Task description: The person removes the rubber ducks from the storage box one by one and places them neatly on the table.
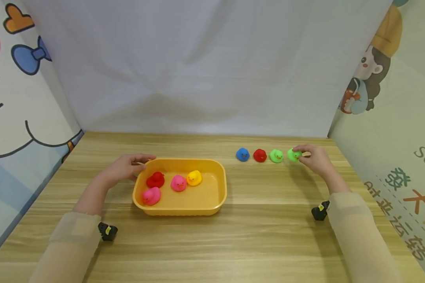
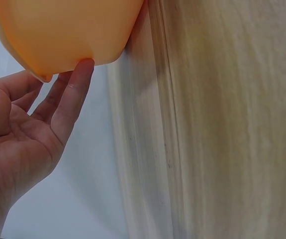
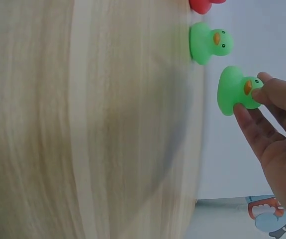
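Left hand (image 1: pixel 123 169): fingers fairly straight, touching the left end of the tray, no duck in them; looks like steadying rather than clasping. Tray: yellow-orange rectangular plastic tray (image 1: pixel 209 192), sitting on the light wood-grain table (image 1: pixel 241 243). Inside it, four ducks: pink rubber-look duck (image 1: pixel 151 195) in the near left corner, dark red duck (image 1: pixel 155 180) just behind it, second pink duck (image 1: pixel 178 183) nearer the middle, yellow duck (image 1: pixel 194 178) right beside that one. Right part of tray floor bare.

Right of the tray, toward the table's far edge, a side-by-side row: blue duck (image 1: pixel 242 154), bright red duck (image 1: pixel 260 155), light green duck (image 1: pixel 276 156). All three upright, apart from each other, no hand on them. At the row's right end, second light green duck (image 1: pixel 293 156), pinched between thumb and fingers of the right hand (image 1: pixel 316 160); right wrist view suggests its base is just clear of the wood, so not let go.

Progress, judged: about midway. Three ducks stand free in the row, one is in the grasp at its end, four lie in the tray unhandled.
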`<state>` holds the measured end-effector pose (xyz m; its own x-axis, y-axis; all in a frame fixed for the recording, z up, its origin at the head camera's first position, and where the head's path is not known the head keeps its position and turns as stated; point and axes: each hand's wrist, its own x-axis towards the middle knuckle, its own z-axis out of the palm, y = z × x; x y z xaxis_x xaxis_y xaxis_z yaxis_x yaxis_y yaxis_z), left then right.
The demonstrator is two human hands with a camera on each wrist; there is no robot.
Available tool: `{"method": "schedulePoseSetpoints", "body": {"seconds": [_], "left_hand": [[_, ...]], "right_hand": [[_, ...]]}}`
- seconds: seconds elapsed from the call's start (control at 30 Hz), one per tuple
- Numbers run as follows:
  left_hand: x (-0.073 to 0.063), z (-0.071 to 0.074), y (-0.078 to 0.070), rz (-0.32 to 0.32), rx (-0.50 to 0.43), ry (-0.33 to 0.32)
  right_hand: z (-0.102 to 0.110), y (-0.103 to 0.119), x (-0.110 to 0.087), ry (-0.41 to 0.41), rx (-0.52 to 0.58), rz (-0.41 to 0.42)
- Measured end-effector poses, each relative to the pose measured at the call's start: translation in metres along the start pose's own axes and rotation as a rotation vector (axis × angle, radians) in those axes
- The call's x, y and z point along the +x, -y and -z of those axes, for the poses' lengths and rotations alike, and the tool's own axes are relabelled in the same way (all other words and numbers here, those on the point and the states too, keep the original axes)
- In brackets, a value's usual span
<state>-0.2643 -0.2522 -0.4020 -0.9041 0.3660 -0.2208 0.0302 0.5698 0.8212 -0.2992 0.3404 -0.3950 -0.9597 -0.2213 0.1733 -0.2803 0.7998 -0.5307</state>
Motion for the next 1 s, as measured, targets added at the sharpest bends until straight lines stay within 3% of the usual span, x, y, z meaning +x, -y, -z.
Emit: {"method": "schedulePoseSetpoints", "body": {"seconds": [0.2, 0.53, 1.0], "left_hand": [[0.0, -0.001, -0.004, 0.0, -0.005, 0.005], [0.002, -0.001, 0.001, -0.002, -0.029, 0.002], [0.001, -0.001, 0.0, -0.011, -0.038, 0.004]], "right_hand": [[-0.002, -0.006, 0.004, 0.023, -0.022, 0.001], [-0.007, -0.016, 0.01, 0.046, -0.005, -0.013], [-0.013, -0.012, 0.017, 0.087, -0.016, -0.051]]}}
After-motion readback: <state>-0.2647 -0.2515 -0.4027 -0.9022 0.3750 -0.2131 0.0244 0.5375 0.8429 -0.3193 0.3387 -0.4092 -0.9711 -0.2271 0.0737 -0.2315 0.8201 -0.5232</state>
